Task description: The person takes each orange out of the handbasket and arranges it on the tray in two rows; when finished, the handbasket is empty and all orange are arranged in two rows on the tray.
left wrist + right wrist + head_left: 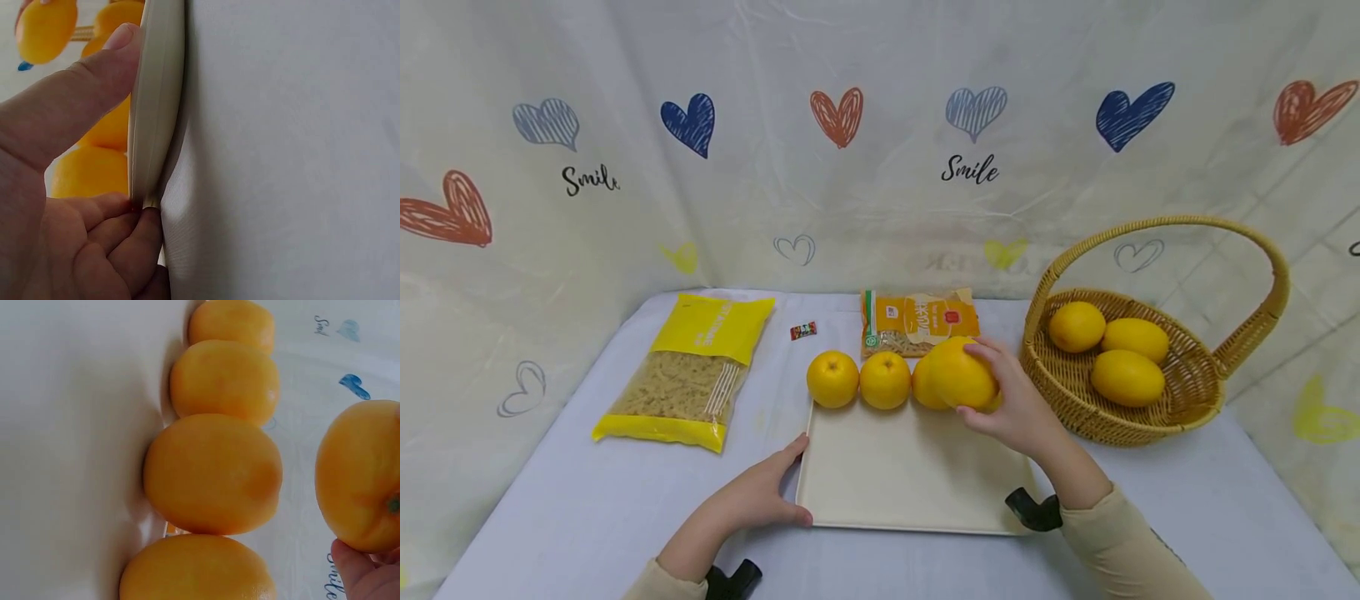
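My right hand grips an orange with fingers and thumb, raised above the back right of a cream tray. In the right wrist view this orange hangs apart from a row of several others. That row, with a left orange and a middle orange, lines the tray's back edge; its right end is partly hidden behind the held orange. At the tray's left edge, my left hand holds the rim, thumb near the front corner. The left wrist view shows the thumb and curled fingers touching the rim.
Right of the tray stands a wicker basket with a tall handle, holding three oval yellow fruits. A yellow bag of grain-like food lies at left. Behind the oranges are a small wrapped candy and an orange food packet.
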A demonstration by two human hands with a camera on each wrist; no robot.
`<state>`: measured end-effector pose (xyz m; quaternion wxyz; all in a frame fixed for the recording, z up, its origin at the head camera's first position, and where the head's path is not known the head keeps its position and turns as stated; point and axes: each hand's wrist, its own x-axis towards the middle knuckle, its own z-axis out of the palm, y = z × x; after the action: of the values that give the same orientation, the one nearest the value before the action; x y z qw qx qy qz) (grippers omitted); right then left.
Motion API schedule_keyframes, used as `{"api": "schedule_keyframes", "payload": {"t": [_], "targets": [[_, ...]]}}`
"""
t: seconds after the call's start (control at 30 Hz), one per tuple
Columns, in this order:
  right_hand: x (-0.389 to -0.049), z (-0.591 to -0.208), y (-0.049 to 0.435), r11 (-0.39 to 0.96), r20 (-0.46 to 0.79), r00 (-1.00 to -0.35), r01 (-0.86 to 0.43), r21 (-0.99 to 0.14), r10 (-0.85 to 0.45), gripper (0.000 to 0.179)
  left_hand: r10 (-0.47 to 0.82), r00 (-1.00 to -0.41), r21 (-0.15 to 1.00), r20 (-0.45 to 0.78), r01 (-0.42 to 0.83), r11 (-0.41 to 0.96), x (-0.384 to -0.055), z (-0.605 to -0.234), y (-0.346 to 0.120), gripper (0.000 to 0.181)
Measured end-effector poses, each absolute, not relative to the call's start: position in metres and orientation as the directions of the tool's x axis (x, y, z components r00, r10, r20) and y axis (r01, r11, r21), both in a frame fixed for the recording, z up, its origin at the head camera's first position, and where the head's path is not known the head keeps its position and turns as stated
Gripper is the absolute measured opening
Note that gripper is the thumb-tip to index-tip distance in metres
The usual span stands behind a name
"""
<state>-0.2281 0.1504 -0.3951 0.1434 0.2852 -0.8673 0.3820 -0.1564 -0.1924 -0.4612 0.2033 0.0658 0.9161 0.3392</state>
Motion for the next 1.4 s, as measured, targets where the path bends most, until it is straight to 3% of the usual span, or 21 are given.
{"api": "schedule_keyframes", "payload": {"t": [0.2,0.57,0.8,1.03,1.4], "targets": [[-0.226,-0.392,0.145,0.542,0.432,-0.825,-0.566,-0.621,-0.366,0.081,0.266,-0.907,0.642,-0.326,-0.006,0.766,-0.155,-0.462,-0.194,0.11],[-0.227,-0.384,0.123,0.415,0.421,-0.802,-0.585,-0.697,-0.424,0.073,0.261,-0.905,0.637,-0.336,-0.014,0.771,-0.158,-0.463,-0.195,0.111],[-0.226,-0.382,0.103,0.374,0.32,-0.847,-0.486,-0.79,-0.425,0.086,0.268,-0.903,0.633,-0.336,-0.006,0.774,-0.158,-0.463,-0.194,0.111],[-0.22,-0.386,0.08,0.35,0.316,-0.837,-0.489,-0.799,-0.448,0.07,0.263,-0.911,0.628,-0.317,0.007,0.778,-0.157,-0.464,-0.195,0.11],[-0.212,-0.402,0.041,0.377,0.203,-0.844,-0.42,-0.826,-0.497,0.066,0.269,-0.911,0.625,-0.312,0.017,0.78,-0.154,-0.459,-0.194,0.108]]}}
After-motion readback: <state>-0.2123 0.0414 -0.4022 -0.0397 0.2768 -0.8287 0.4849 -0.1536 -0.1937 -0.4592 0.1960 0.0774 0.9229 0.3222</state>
